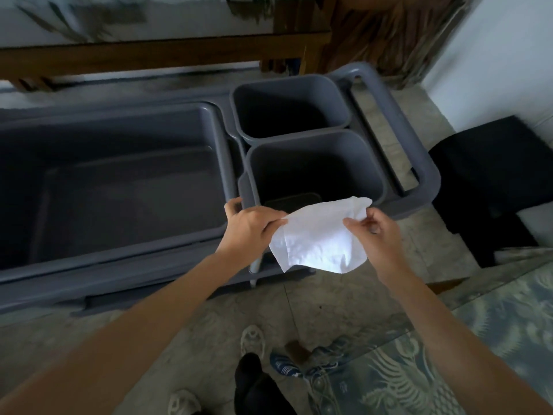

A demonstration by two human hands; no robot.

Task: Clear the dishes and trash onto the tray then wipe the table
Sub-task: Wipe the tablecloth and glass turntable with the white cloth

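I have the white cloth (317,235) pinched at its upper corners, left hand (251,226) and right hand (374,226) each clamped on an edge, above the near grey bin (314,163). I judge it light, limp, non-fragile; corner grips suit spreading.

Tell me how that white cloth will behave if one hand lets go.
The white cloth looks thin and floppy: it sags between the left hand and right hand, so it would likely droop. It seems light and could probably be carried with one hand. Its creases suggest it folds easily.
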